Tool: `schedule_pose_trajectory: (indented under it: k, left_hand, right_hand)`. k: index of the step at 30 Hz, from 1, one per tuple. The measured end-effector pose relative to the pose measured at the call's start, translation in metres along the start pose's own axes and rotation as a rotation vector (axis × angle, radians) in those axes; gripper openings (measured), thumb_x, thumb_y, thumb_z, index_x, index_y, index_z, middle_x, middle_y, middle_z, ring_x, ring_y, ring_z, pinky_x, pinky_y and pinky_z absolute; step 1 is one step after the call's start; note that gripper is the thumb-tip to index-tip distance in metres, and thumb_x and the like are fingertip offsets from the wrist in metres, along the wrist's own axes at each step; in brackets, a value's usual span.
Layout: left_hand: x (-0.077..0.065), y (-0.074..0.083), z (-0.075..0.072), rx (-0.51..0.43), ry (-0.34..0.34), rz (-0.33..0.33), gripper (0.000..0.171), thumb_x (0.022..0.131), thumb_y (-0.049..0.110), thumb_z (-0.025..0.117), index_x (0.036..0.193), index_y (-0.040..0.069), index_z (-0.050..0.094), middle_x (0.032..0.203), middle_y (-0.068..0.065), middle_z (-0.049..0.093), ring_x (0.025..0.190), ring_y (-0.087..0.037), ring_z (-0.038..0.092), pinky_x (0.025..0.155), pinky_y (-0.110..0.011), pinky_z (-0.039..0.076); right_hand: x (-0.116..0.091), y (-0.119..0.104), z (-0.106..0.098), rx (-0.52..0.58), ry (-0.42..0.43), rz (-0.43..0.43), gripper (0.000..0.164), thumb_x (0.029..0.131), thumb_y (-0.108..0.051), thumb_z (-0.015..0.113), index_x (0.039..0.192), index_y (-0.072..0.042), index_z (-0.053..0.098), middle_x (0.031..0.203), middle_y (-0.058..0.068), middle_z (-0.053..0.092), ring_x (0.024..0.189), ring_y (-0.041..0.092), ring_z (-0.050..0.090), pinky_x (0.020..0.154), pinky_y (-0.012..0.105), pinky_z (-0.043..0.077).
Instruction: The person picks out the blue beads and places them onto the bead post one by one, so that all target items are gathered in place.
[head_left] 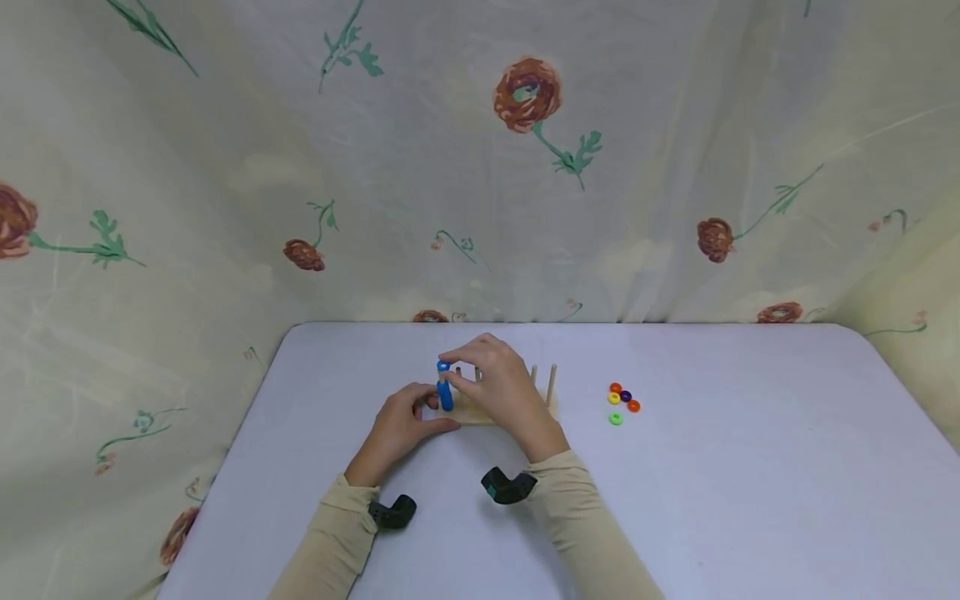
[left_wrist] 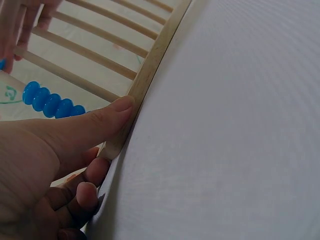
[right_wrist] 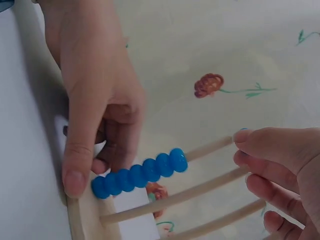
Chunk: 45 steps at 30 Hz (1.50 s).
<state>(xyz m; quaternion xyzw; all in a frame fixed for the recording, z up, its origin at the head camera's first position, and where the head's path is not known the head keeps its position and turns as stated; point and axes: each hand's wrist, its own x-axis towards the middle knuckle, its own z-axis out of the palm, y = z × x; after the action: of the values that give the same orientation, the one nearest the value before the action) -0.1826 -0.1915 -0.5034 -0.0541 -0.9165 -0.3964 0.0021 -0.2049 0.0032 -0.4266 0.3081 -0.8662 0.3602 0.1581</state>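
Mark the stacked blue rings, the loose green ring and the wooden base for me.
stacked blue rings (right_wrist: 140,174): right wrist view, middle of the stack on its peg.
loose green ring (head_left: 616,419): head view, its rim, on the table.
wooden base (left_wrist: 150,75): left wrist view, its long edge above the thumb.

Left hand (head_left: 401,427) gripping, right hand (head_left: 501,385) pinching.

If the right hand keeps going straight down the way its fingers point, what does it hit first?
Most likely the top of the peg that its fingers hover over, then the stack of blue rings lower down. The base comes last. Depth is hard to judge here.
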Motion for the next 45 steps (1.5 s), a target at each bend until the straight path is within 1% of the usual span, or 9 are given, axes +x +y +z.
schedule_pose_trajectory:
  k: [6, 15, 17, 22, 24, 34, 37, 40, 45]
  left_hand:
    - [0.0, 0.0, -0.001, 0.003, -0.006, 0.011, 0.033, 0.079, 0.031, 0.091, 0.098, 0.013, 0.071, 0.088, -0.001, 0.061, 0.068, -0.012, 0.045, 0.06, -0.024, 0.034]
    - [0.001, -0.002, 0.0, 0.005, -0.008, 0.001, 0.033, 0.079, 0.032, 0.091, 0.097, 0.013, 0.07, 0.087, -0.001, 0.06, 0.068, -0.012, 0.045, 0.059, -0.024, 0.034]
    - [0.001, -0.002, 0.0, 0.004, -0.01, 0.0, 0.033, 0.079, 0.032, 0.091, 0.096, 0.013, 0.07, 0.087, -0.001, 0.059, 0.068, -0.012, 0.045, 0.059, -0.024, 0.034]
    - [0.001, -0.002, 0.0, 0.002, -0.014, 0.002, 0.033, 0.079, 0.03, 0.092, 0.094, 0.013, 0.069, 0.086, -0.002, 0.059, 0.067, -0.012, 0.044, 0.059, -0.024, 0.034]
    - [0.001, -0.002, 0.0, 0.0, -0.015, 0.002, 0.033, 0.079, 0.03, 0.092, 0.094, 0.013, 0.068, 0.086, -0.002, 0.059, 0.066, -0.012, 0.044, 0.059, -0.024, 0.034]
    - [0.002, -0.003, 0.002, 0.012, -0.01, -0.002, 0.033, 0.079, 0.031, 0.091, 0.096, 0.013, 0.069, 0.087, -0.001, 0.06, 0.068, -0.013, 0.044, 0.059, -0.025, 0.034]
    - [0.002, -0.004, 0.005, 0.002, -0.012, -0.007, 0.033, 0.08, 0.031, 0.091, 0.099, 0.012, 0.07, 0.09, -0.002, 0.062, 0.069, -0.013, 0.045, 0.06, -0.025, 0.035]
    - [0.002, -0.003, 0.007, -0.01, -0.018, -0.011, 0.035, 0.08, 0.03, 0.09, 0.103, 0.011, 0.072, 0.092, -0.002, 0.063, 0.071, -0.014, 0.046, 0.061, -0.025, 0.036]
    - [0.002, 0.001, 0.003, 0.009, -0.033, -0.004, 0.045, 0.08, 0.035, 0.09, 0.112, 0.01, 0.071, 0.093, -0.003, 0.057, 0.076, -0.015, 0.046, 0.065, -0.026, 0.037]
  right_hand:
    - [0.0, 0.0, 0.004, -0.02, -0.012, -0.026, 0.021, 0.091, -0.022, 0.081, 0.112, -0.017, 0.081, 0.1, 0.0, 0.078, 0.098, 0.016, 0.066, 0.082, 0.033, 0.057]
    - [0.0, -0.001, 0.006, -0.024, -0.01, -0.03, 0.021, 0.091, -0.02, 0.081, 0.112, -0.016, 0.081, 0.1, 0.0, 0.078, 0.098, 0.016, 0.067, 0.083, 0.033, 0.057]
    - [0.0, -0.001, 0.006, -0.016, -0.012, -0.037, 0.023, 0.091, -0.02, 0.081, 0.113, -0.015, 0.08, 0.103, 0.001, 0.079, 0.1, 0.017, 0.067, 0.084, 0.034, 0.057]
    - [0.0, -0.001, 0.006, 0.002, -0.012, -0.057, 0.032, 0.09, -0.021, 0.082, 0.121, -0.013, 0.077, 0.123, 0.003, 0.076, 0.112, 0.021, 0.066, 0.095, 0.038, 0.056]
    - [0.0, -0.001, 0.006, 0.002, -0.004, -0.061, 0.033, 0.09, -0.023, 0.082, 0.122, -0.013, 0.077, 0.127, 0.003, 0.074, 0.115, 0.021, 0.065, 0.098, 0.039, 0.055]
    - [0.0, 0.001, 0.006, 0.003, 0.013, -0.061, 0.033, 0.09, -0.023, 0.082, 0.121, -0.013, 0.077, 0.123, 0.003, 0.075, 0.114, 0.022, 0.066, 0.098, 0.04, 0.055]
    - [-0.002, 0.004, 0.003, -0.007, 0.023, -0.052, 0.035, 0.089, -0.024, 0.083, 0.121, -0.013, 0.077, 0.123, 0.004, 0.075, 0.115, 0.022, 0.066, 0.098, 0.041, 0.055]
    - [-0.006, 0.008, -0.004, -0.018, 0.035, -0.032, 0.038, 0.087, -0.027, 0.085, 0.122, -0.012, 0.077, 0.124, 0.004, 0.075, 0.119, 0.023, 0.064, 0.101, 0.045, 0.052]
    - [-0.014, 0.02, -0.022, -0.061, 0.034, -0.005, 0.042, 0.089, -0.031, 0.083, 0.126, -0.013, 0.075, 0.135, 0.005, 0.07, 0.132, 0.026, 0.058, 0.111, 0.053, 0.045]
